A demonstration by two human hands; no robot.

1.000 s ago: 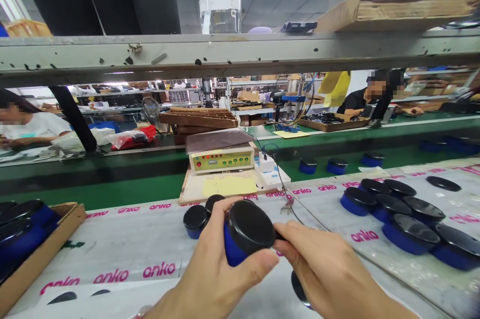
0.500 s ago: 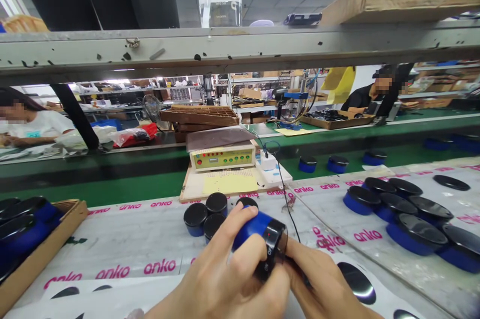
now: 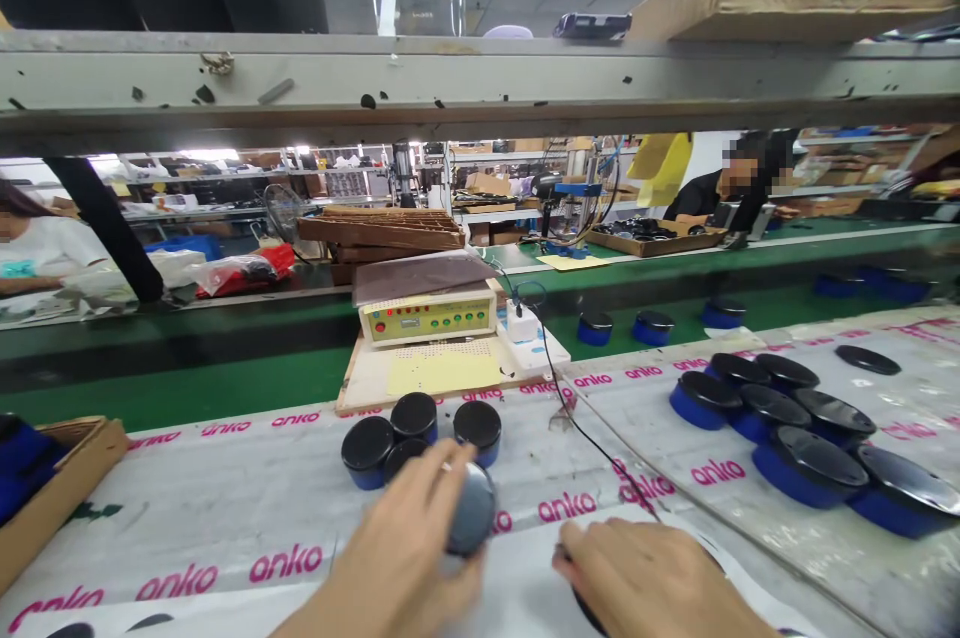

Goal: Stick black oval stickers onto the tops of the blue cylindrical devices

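Observation:
My left hand (image 3: 405, 548) grips a round blue-and-black device (image 3: 476, 510), its glossy dark round face turned to the right. Behind it stand several like devices, one (image 3: 478, 426) by itself and a cluster (image 3: 367, 448) to its left, black tops upward. My right hand (image 3: 660, 573) is low over the white sheet (image 3: 525, 568), fingers curled down. A dark edge shows under its fingertips; what it is stays hidden. The two hands are apart.
More blue-and-black devices (image 3: 810, 463) stand on the right. A cardboard box (image 3: 67, 498) is at the left edge. A control box (image 3: 427, 313) and white adapter (image 3: 521, 323) with a black cable stand ahead, below a shelf beam (image 3: 480, 83). A person (image 3: 705, 193) sits across the green belt.
My hands have separated: the left has moved left with the device and turned its round face outward, while the right has come away from it, down to the sheet. The view has shifted right.

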